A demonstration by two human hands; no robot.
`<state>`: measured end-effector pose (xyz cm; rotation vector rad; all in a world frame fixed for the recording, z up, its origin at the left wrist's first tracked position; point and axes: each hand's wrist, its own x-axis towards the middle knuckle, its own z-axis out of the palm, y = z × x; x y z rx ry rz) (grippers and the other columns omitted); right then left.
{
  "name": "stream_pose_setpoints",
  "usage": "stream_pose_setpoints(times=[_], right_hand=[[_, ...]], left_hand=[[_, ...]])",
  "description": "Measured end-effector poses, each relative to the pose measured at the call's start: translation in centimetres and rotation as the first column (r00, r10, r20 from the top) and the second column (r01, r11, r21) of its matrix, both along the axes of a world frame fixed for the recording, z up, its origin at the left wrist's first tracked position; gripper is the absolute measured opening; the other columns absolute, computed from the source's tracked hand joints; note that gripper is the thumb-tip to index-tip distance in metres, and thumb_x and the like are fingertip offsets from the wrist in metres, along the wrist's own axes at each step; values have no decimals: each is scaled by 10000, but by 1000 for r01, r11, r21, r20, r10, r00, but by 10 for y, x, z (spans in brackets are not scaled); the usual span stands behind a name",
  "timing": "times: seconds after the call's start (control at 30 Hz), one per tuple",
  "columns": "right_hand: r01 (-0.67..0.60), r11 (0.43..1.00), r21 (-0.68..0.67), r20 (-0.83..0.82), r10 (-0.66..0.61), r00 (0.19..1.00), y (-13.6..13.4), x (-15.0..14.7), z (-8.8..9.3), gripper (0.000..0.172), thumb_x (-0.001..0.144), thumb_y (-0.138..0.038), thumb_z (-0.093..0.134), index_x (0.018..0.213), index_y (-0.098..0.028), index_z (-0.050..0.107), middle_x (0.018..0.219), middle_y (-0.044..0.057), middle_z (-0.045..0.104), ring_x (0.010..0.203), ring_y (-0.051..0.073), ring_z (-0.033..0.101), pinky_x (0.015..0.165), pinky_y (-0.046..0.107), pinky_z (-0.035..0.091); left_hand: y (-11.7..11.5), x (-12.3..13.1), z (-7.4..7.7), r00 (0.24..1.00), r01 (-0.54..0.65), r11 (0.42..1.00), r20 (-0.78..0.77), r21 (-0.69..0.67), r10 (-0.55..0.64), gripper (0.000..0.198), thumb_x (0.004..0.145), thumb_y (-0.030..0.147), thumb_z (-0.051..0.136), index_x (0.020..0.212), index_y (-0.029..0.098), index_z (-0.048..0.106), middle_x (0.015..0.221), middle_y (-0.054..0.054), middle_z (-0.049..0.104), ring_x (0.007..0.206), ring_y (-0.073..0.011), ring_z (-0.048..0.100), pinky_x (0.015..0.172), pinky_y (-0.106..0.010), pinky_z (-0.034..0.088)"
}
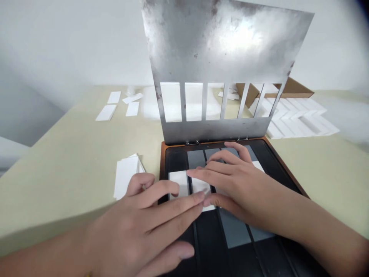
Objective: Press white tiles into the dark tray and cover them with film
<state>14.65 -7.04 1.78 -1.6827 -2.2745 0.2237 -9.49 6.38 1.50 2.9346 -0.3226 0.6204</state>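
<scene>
A dark tray (276, 161) with a brown rim lies in front of me, divided into long grey slots. Its metal lid (221, 50), cut with several slots, stands raised at the tray's far edge. White paper pieces (178, 180) lie across the slots near the tray's left. My left hand (144, 227) rests flat with fingers stretched over the nearest white piece. My right hand (230, 181) lies flat on the tray, fingers spread and pointing left, pressing on the white pieces; its fingertips meet those of the left hand.
A small stack of white paper slips (127, 175) lies on the beige table left of the tray. More white slips (115, 105) lie at the far left. Rows of white slips (300, 117) and a cardboard box (294, 89) are at the far right.
</scene>
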Motion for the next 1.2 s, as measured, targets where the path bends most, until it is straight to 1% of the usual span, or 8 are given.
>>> stream_pose_setpoints(times=[0.1,0.27,0.57,0.73,0.9,1.0,1.1,1.2], right_hand=[[6,1000,10,-12,-6,1000,1,-1,0,397,1071,-290,634,1464,-241,604,1233,41,772,1197,264,586,1233,589,188],[35,999,11,-18,-35,999,1,-2,-1,372,1054,-236,635,1426,-237,643,1156,51,782,1185,268,606,1231,603,192],[27,999,24,-10,-27,1000,2,-1,-3,377,1050,-158,590,1415,-241,637,1163,44,778,1189,256,595,1239,590,177],[28,1000,-5,-31,-28,999,0,-2,-2,535,972,-8,548,1446,-244,622,1152,28,764,1183,246,581,1248,585,161],[35,999,-26,-43,-37,998,-1,-5,3,468,1035,-77,506,1461,-240,616,1131,37,763,1177,245,578,1247,606,177],[70,998,-5,2,-70,998,1,-6,1,412,1127,-248,448,1518,-227,575,1318,73,731,1305,275,536,1248,624,208],[155,985,75,113,-163,980,5,-6,-4,494,1141,-412,433,1545,-158,559,1627,146,526,1491,370,396,1242,679,238],[193,977,95,174,-207,963,7,-4,-8,509,1141,-449,412,1492,-145,620,1705,149,426,1572,415,292,1248,719,235]], left_hand=[[-1,-4,2,999,32,999,4,2,-32,347,1125,397,506,1284,206,748,1482,20,686,1076,-247,635,883,-428,373],[1,1,1,971,143,988,-201,56,-129,516,1111,533,515,1469,182,640,1564,-15,615,1154,-246,629,912,-394,372],[2,6,2,991,26,1000,-132,-12,-28,434,1091,448,575,1415,181,684,1501,8,672,1135,-252,620,951,-406,367],[-1,9,5,998,-16,999,-68,-32,14,359,1107,384,542,1348,192,725,1417,21,731,1126,-242,619,929,-397,373],[0,8,3,995,-61,998,-77,-22,59,373,1067,335,592,1406,212,686,1458,28,704,1136,-251,608,954,-406,371],[0,10,8,995,-47,999,-84,-15,46,389,1044,298,607,1415,206,675,1447,7,712,1066,-235,619,911,-382,385],[-2,12,13,998,-41,999,-54,-3,41,378,1038,286,613,1399,202,683,1388,-6,749,993,-220,621,893,-370,394],[-4,12,14,999,-44,999,-30,8,45,354,1043,311,615,1366,195,702,1367,-12,761,970,-220,617,900,-374,394]])
